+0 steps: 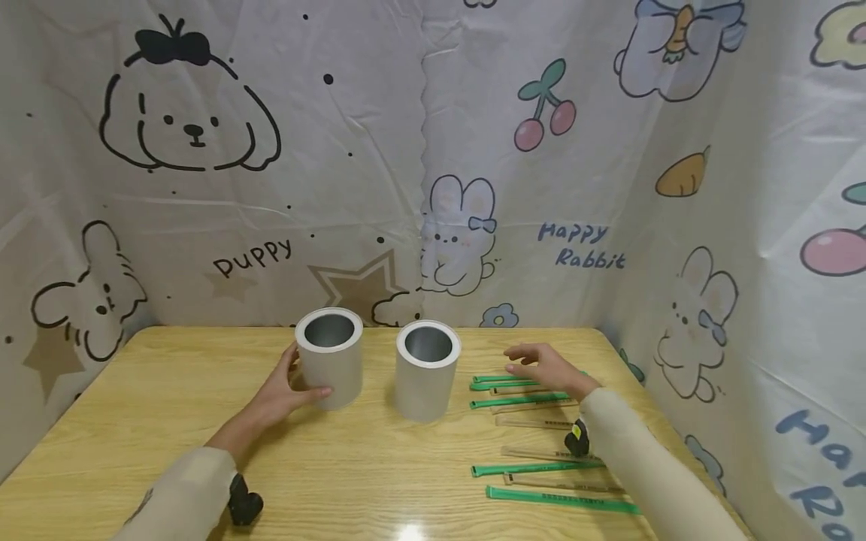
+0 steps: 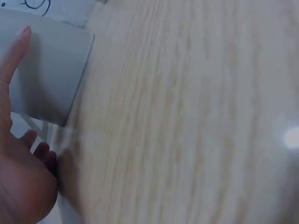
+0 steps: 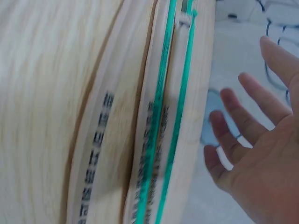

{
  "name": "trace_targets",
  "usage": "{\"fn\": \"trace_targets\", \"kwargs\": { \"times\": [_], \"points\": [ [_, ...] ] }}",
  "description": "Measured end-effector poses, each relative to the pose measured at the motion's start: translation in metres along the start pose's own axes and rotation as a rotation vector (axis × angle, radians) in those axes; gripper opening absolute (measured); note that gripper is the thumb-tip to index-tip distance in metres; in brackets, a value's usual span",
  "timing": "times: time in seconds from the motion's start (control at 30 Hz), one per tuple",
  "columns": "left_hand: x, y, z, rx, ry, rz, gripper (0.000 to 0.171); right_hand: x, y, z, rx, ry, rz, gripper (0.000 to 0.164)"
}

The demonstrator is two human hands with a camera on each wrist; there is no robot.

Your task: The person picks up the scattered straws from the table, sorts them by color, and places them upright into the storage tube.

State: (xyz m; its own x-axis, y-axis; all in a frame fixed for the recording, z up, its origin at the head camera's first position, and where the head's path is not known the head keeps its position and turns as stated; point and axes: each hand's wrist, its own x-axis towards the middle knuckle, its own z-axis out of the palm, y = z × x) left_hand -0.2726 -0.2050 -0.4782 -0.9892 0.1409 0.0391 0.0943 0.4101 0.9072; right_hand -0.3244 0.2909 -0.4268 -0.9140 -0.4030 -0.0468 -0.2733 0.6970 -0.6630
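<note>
My left hand (image 1: 279, 397) grips a white cylindrical container (image 1: 331, 376) from its left side, thumb across the front and fingers behind. The container is upright, with an open top and a grey inside. In the left wrist view, the thumb lies along the container's wall (image 2: 56, 70). A matching white container (image 1: 425, 391) stands just to its right. Over the far end of a group of slim green and beige strips, like wrapped straws (image 1: 561, 500), hovers my right hand (image 1: 541, 367). Its fingers are spread and hold nothing in the right wrist view.
The strips lie roughly side by side along the right part of the wooden table (image 1: 325, 481), some with printed lettering. A cloth (image 1: 379, 135) with cartoon drawings hangs behind the table and along both sides.
</note>
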Motion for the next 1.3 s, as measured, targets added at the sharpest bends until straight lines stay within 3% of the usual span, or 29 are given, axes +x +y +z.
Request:
{"fn": "trace_targets", "kwargs": {
  "times": [0.4, 0.7, 1.0, 1.3],
  "points": [
    [0.001, 0.0, 0.003, 0.0, -0.125, -0.033, 0.109, 0.003, 0.044, -0.007, 0.021, -0.024, 0.06, 0.031],
    [0.002, -0.003, 0.006, -0.034, -0.115, -0.04, 0.105, 0.003, 0.053, -0.009, 0.027, -0.063, 0.035, 0.026],
    [0.003, -0.004, 0.005, -0.035, -0.105, -0.042, 0.107, 0.008, 0.056, -0.005, -0.003, -0.025, 0.023, 0.013],
    [0.003, -0.003, 0.004, -0.035, -0.107, -0.056, 0.106, 0.01, 0.05, -0.021, 0.112, 0.02, 0.109, 0.026]
  ]
}}
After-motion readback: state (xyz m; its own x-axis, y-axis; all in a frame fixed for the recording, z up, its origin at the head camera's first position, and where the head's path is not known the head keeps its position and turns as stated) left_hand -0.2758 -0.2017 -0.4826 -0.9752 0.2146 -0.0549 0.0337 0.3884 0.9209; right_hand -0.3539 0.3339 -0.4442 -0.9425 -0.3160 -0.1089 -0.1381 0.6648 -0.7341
